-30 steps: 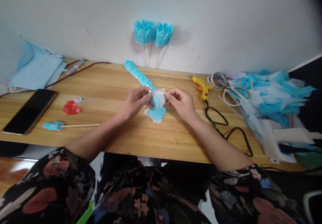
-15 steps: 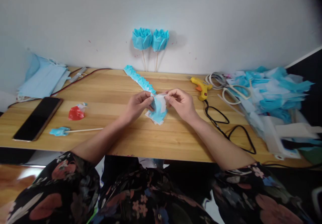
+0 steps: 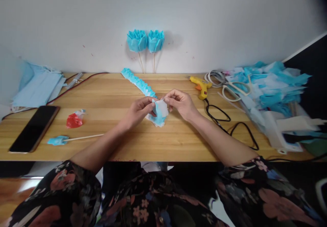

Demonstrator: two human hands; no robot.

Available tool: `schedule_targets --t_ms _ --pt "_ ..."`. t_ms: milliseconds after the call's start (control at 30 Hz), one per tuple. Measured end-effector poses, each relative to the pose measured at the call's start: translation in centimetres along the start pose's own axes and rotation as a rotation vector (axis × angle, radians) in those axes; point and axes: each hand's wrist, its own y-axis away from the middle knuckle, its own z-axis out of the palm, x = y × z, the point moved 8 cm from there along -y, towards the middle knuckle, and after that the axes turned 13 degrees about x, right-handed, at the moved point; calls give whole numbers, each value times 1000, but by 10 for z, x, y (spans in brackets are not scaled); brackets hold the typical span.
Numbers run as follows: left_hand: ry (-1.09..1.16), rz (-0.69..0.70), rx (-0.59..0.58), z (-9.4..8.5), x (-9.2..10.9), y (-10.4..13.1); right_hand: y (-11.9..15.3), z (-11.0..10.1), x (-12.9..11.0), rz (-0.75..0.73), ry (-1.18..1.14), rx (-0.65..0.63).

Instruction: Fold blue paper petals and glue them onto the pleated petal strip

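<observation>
Between my two hands is a small blue-and-white fabric piece (image 3: pixel 160 110), held just above the wooden table. My left hand (image 3: pixel 143 110) pinches its left side between thumb and fingers. At its upper right corner, my right hand (image 3: pixel 178 103) is closed on the edge with thumb and forefinger. Several thin layers seem to hang at the lower end. Behind the left fingers, a row of folded blue petals (image 3: pixel 138 82) lies slanting across the table. A stick with a blue wrapped tip (image 3: pixel 58 140) rests left of my left forearm.
Two blue fabric flowers (image 3: pixel 137 41) on sticks lean at the wall. A yellow glue gun (image 3: pixel 200 85) with a black cord, scissors (image 3: pixel 236 90) and a heap of blue-white scraps (image 3: pixel 276 84) lie right. Left are face masks (image 3: pixel 38 85), a phone (image 3: pixel 34 128) and a red wrapper (image 3: pixel 75 119).
The view has shifted slightly. Both hands stay on the fabric piece, whose top edge has folded or tilted a little between the fingers.
</observation>
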Motion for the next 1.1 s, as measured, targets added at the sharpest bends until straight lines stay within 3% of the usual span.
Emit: schedule_targets --t_ms 433,700,867,967,1100 --pt "7 -52 75 -5 -11 -4 -2 -2 1 -23 -58 30" --pt "-10 -17 263 -15 -6 -7 3 3 4 -33 -31 -5" --pt "-32 -1 299 -17 -7 -8 3 3 4 -53 -11 -9" --pt "-42 21 306 -18 -5 -8 1 -2 2 -72 5 36" --pt "-33 55 337 -22 -1 -8 0 -16 -10 -161 68 190"
